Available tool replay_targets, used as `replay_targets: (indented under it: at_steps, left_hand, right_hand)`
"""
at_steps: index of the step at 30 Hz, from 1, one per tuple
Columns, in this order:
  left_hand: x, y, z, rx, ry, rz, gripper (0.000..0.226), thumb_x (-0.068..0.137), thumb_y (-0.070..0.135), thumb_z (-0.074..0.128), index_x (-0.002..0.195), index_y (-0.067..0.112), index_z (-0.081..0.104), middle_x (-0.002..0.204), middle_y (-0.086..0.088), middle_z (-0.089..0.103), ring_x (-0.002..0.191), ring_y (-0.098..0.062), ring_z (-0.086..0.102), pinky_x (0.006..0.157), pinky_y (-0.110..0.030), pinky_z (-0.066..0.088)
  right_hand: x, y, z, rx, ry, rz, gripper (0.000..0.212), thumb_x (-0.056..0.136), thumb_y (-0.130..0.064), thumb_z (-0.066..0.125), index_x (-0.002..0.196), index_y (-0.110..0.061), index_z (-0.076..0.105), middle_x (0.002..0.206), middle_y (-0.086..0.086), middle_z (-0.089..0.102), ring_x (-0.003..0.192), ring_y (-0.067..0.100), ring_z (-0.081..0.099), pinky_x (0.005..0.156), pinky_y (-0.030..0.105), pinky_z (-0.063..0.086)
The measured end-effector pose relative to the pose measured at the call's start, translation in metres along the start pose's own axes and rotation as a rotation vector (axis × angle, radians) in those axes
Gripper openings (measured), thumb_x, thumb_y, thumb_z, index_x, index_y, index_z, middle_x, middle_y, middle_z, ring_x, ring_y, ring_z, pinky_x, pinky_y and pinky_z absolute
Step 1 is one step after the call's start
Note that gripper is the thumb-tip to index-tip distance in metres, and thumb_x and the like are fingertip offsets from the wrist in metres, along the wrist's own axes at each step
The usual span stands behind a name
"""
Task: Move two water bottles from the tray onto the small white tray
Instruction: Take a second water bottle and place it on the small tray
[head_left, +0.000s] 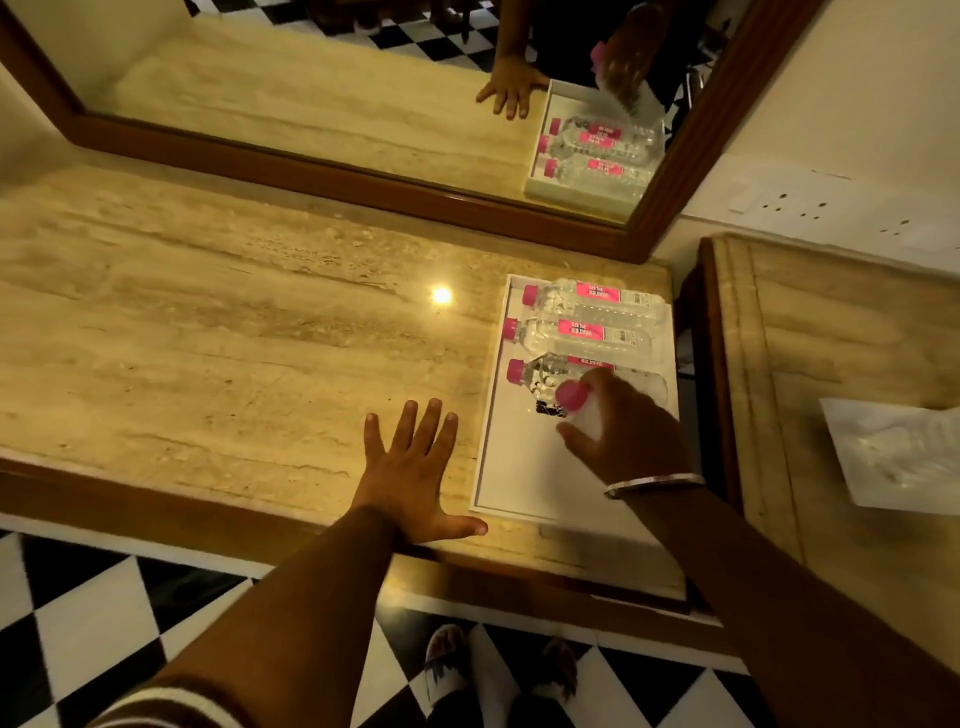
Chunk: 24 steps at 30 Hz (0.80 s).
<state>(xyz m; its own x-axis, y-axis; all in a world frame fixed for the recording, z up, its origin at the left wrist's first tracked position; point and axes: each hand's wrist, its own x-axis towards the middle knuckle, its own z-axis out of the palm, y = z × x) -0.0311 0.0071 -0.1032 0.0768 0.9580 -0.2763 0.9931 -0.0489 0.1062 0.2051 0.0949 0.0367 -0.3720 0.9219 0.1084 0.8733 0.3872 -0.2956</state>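
Observation:
A white tray (524, 467) lies at the right end of the marble counter. Three clear water bottles with pink caps and pink labels lie side by side in its far half: one at the back (592, 299), one in the middle (576, 335), one nearest (540, 371). My right hand (623, 431) is over the tray, shut on a fourth bottle (574, 397) whose pink cap points up and left; most of that bottle is hidden by the hand. My left hand (415, 467) rests flat on the counter left of the tray, fingers spread, holding nothing.
A wood-framed mirror (363, 176) stands along the counter's back and reflects the tray and hands. A lower marble ledge (831, 364) at the right carries a white crumpled item (898, 457). Wall sockets (810, 208) are above it. Checkered floor lies below the counter's front edge.

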Motion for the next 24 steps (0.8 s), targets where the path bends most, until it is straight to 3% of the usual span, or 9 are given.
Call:
replay_targets:
  at_steps: [3,6,11,16,20,24]
  left_hand:
    - [-0.001,0.001,-0.001,-0.005,0.0,0.006,0.139,0.055,0.113,0.017,0.151,0.023,-0.029,0.164,-0.007,-0.028,0.146,-0.033,-0.034,0.108,-0.072,-0.027]
    - [-0.002,0.002,-0.004,-0.007,0.002,-0.001,0.138,0.055,0.112,0.017,0.152,0.024,-0.027,0.165,-0.008,-0.026,0.148,-0.034,-0.029,0.108,-0.071,-0.026]
    - [-0.006,0.005,-0.007,0.001,-0.042,-0.032,0.138,0.055,0.111,0.016,0.152,0.024,-0.029,0.165,-0.008,-0.027,0.148,-0.034,-0.028,0.112,-0.074,-0.018]
    - [-0.002,0.017,-0.036,0.027,-0.197,-0.074,0.148,0.053,0.108,0.041,0.155,0.024,-0.025,0.164,-0.007,-0.029,0.149,-0.036,-0.024,0.115,-0.076,-0.007]
    - [-0.004,0.058,-0.072,0.014,-0.187,-0.05,0.158,0.044,0.111,0.046,0.152,0.025,-0.032,0.16,-0.004,-0.035,0.149,-0.036,-0.025,0.114,-0.074,-0.01]
    - [0.006,0.13,-0.102,-0.014,-0.068,-0.034,0.149,0.056,0.105,0.052,0.154,0.026,-0.028,0.159,-0.003,-0.036,0.15,-0.033,-0.025,0.118,-0.07,-0.009]
  right_hand:
    - [-0.005,0.017,-0.015,0.267,0.124,0.181,0.054,0.069,-0.042,0.078,0.108,-0.016,0.051,0.093,0.002,0.06,0.079,0.021,0.054,0.068,0.029,0.04]
    - [-0.018,0.031,-0.024,0.353,0.214,0.253,0.054,0.068,-0.043,0.078,0.107,-0.014,0.054,0.093,-0.002,0.055,0.085,0.019,0.05,0.075,0.031,0.037]
    - [-0.04,0.05,-0.033,0.489,0.159,0.328,0.053,0.073,-0.036,0.077,0.114,-0.015,0.052,0.097,0.0,0.055,0.088,0.02,0.051,0.078,0.033,0.04]
    - [-0.056,0.065,-0.048,0.676,0.257,0.491,0.037,0.078,-0.032,0.073,0.107,-0.016,0.058,0.097,0.0,0.061,0.09,0.022,0.059,0.075,0.029,0.044]
    - [-0.072,0.079,-0.078,0.794,0.3,0.484,0.029,0.081,-0.026,0.071,0.104,-0.011,0.06,0.097,0.007,0.065,0.091,0.028,0.063,0.08,0.039,0.052]
    - [-0.091,0.114,-0.118,0.815,0.359,0.434,0.034,0.081,-0.033,0.07,0.106,-0.014,0.06,0.1,0.005,0.066,0.092,0.025,0.062,0.079,0.035,0.049]
